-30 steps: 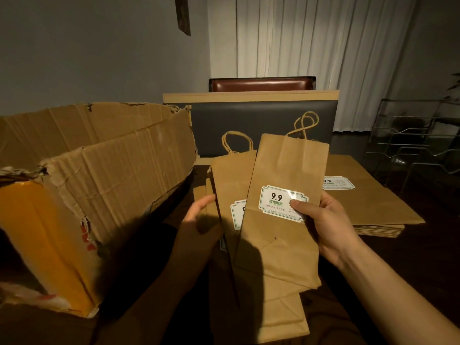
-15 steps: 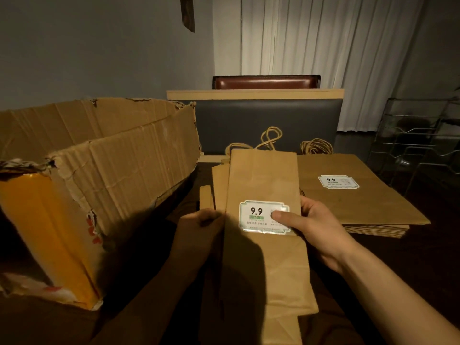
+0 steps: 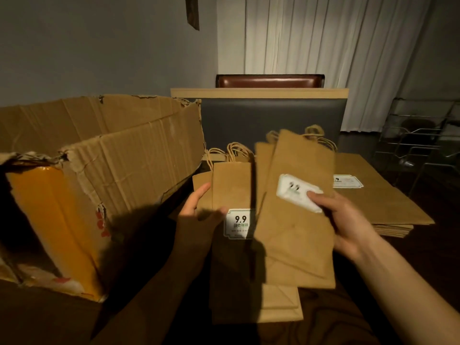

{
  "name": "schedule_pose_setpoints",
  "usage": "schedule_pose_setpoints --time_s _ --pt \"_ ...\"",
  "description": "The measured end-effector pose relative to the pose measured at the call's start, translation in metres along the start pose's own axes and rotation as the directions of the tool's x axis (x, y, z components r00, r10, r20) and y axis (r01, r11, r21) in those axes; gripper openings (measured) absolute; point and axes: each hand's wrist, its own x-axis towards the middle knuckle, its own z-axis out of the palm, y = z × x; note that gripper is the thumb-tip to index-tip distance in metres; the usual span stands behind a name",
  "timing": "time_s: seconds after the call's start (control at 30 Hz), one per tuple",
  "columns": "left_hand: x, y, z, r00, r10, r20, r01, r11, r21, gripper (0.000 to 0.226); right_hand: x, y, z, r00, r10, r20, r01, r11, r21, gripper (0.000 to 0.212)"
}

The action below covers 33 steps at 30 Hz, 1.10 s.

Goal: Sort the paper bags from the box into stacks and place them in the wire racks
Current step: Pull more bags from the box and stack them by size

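Head view shows the right hand (image 3: 348, 220) pinching a narrow paper bag (image 3: 298, 220) by its label, long axis pointing away, above the narrow stack (image 3: 231, 190) steadied by the left hand (image 3: 196, 215), nearer than the wide-bag stack (image 3: 380, 195) rightward

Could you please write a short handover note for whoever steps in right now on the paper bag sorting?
Right hand: pinching a narrow brown paper bag with a white label, lifted and tilted.
Left hand: holding the stack of narrow brown bags on the dark table.
Flat stack of wider brown bags lies at right.
Torn cardboard box stands at left; its contents are not visible.
Wire racks at far right appear to hold no bags.
Done: two stacks begun.
Left: finish sorting, then load the racks.
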Motion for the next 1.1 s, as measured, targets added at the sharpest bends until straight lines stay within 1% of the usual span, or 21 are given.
schedule_pose_setpoints --time_s 0.07,0.13,0.23,0.33,0.43,0.53,0.63,0.73,0.83,0.9,1.0,1.1 --pt "-0.001 0.000 0.001 0.999 0.042 -0.003 -0.041 0.999 0.020 0.055 0.000 0.013 0.010 0.999 0.020 0.037 -0.016 0.995 -0.102 0.038" --pt "0.000 0.000 0.001 0.999 0.053 0.011 -0.053 0.998 0.038 0.046 0.000 0.022 0.016 0.999 0.022 0.049 -0.015 0.989 -0.144 0.031" --pt "0.003 -0.003 0.000 0.999 0.023 0.033 -0.023 1.000 -0.009 0.031 0.002 0.027 0.016 0.999 -0.034 0.029 0.037 0.994 -0.100 0.028" --pt "0.004 -0.003 0.001 0.997 -0.032 0.067 0.034 0.999 -0.035 0.029 0.004 0.028 0.012 0.998 -0.060 0.036 0.061 0.997 -0.040 0.032" --pt "0.002 0.003 0.000 0.989 -0.116 0.096 0.120 0.992 -0.037 0.025 0.003 0.029 0.012 0.995 -0.097 0.022 0.098 0.994 -0.040 0.035" --pt "-0.002 0.005 0.000 0.990 -0.078 0.121 0.081 0.997 -0.021 0.022 0.000 0.028 0.015 0.992 -0.120 0.028 0.122 0.991 -0.056 0.030" --pt "-0.002 0.003 0.001 0.993 -0.052 0.108 0.054 0.998 -0.015 0.015 -0.003 0.027 0.019 0.992 -0.109 0.064 0.114 0.990 -0.085 0.027" --pt "0.003 0.001 -0.002 0.996 -0.055 0.070 0.054 0.998 0.019 0.011 -0.005 0.025 0.022 0.992 -0.074 0.106 0.084 0.992 -0.097 0.030" --pt "0.003 -0.001 -0.003 0.997 -0.072 0.042 0.071 0.997 0.018 0.003 -0.004 0.024 0.021 0.990 -0.045 0.136 0.053 0.997 -0.053 0.039" --pt "0.002 -0.001 -0.002 0.998 -0.066 0.024 0.066 0.998 0.018 0.014 -0.004 0.024 0.021 0.987 -0.014 0.159 0.017 1.000 -0.018 0.041" --pt "0.000 0.002 0.001 1.000 -0.022 0.004 0.022 0.999 0.040 0.027 -0.006 0.022 0.021 0.978 0.075 0.192 -0.072 0.997 -0.025 0.032" --pt "-0.003 0.006 0.003 0.999 0.040 0.029 -0.041 0.998 0.057 0.055 -0.005 0.021 0.019 0.968 0.171 0.182 -0.166 0.985 -0.042 0.037"
